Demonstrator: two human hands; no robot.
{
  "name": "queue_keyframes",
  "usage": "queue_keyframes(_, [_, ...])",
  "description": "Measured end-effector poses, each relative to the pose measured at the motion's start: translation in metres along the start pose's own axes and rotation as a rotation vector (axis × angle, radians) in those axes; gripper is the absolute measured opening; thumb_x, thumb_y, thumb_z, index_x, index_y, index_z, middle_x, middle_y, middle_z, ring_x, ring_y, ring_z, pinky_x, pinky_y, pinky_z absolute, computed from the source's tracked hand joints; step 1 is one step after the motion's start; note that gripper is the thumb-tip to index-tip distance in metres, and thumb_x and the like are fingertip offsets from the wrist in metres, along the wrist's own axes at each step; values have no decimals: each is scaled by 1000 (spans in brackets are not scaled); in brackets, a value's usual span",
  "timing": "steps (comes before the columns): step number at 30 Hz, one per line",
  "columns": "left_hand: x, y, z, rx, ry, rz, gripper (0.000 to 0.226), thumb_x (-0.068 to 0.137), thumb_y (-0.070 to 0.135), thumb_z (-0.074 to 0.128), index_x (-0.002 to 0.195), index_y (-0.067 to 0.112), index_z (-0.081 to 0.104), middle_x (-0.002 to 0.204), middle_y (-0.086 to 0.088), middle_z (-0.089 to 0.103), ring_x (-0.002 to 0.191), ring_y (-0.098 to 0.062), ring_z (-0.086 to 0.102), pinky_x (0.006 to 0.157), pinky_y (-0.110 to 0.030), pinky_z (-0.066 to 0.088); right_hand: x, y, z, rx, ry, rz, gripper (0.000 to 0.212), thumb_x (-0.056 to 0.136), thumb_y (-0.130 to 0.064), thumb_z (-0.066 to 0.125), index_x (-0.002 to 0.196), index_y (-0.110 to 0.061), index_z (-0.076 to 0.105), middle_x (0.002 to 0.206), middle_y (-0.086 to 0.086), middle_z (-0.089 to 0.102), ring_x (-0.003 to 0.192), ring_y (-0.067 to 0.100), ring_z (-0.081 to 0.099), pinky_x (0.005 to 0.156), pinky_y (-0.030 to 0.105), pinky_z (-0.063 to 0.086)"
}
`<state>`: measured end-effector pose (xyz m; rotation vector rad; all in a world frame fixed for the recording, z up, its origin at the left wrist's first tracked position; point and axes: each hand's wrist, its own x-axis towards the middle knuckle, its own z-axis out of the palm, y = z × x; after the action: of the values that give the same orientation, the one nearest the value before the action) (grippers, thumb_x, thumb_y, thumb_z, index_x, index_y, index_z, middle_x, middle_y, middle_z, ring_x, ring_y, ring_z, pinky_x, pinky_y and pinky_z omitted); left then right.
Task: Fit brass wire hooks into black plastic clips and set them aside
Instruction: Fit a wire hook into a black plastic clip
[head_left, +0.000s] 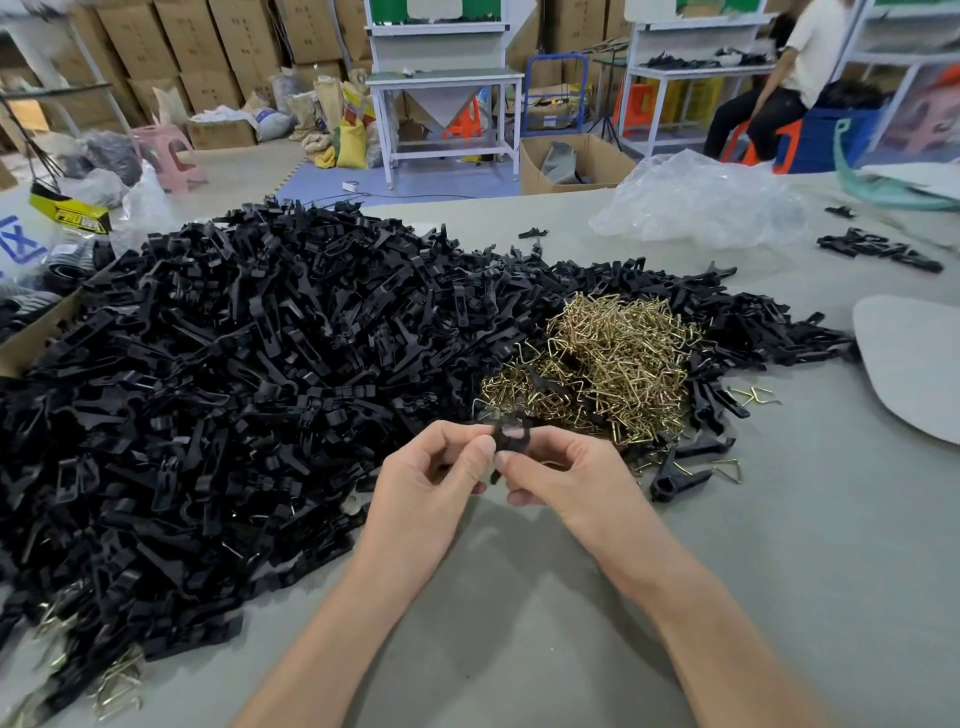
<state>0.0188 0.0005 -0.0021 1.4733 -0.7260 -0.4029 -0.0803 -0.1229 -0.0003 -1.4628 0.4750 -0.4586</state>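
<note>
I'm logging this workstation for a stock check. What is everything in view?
clip pile: one large heap, black, table left and centre
hook pile: one heap, brass, at the clip pile's right end
held clip: one, black, above the table's near centre
loose clips: small group, black, table far right
bag: one, clear, crumpled, table far side
board: one, grey, table right edge
table: one, grey-green, under it all
stool: one, pink, floor back left
boxes: many, brown, stacked along the back wall
seated person: one, pale top, back right
left hand: one, pinches the held clip
right hand: one, pinches the held clip
</note>
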Motion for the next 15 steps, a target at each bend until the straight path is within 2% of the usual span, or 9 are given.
queue_keyframes(3, [-2, 1, 1, 132, -73, 66, 32, 96, 5, 60, 107, 33, 71, 94, 4, 73, 84, -9, 69, 76, -15, 51, 1, 0, 3, 133, 3, 74, 5, 88, -2, 73, 91, -6, 73, 73, 3, 73, 65, 9, 69, 66, 18, 56])
queue_keyframes(6, [-1, 1, -2, 293, -176, 174, 45, 91, -1, 62, 117, 35, 64, 106, 5, 66, 95, -11, 66, 81, -13, 49, 1, -3, -3, 229, -41, 128, 5, 83, -7, 77, 87, -8, 76, 77, 8, 74, 66, 10, 69, 64, 17, 55])
queue_keyframes(12, [-1, -3, -9, 517, -183, 322, 40, 87, 8, 73, 117, 31, 63, 98, 10, 53, 85, -18, 58, 74, -16, 47, 1, -2, -8, 95, -154, 109, 9, 77, -27, 78, 79, -19, 81, 74, 2, 69, 69, 10, 60, 67, 21, 51])
queue_keyframes(15, [0, -4, -10, 555, -169, 375, 38, 86, 8, 74, 116, 27, 64, 93, 10, 52, 81, -15, 56, 74, -13, 44, 1, -3, -9, 79, -178, 97, 13, 76, -32, 76, 78, -21, 81, 74, 0, 68, 70, 9, 59, 68, 20, 50])
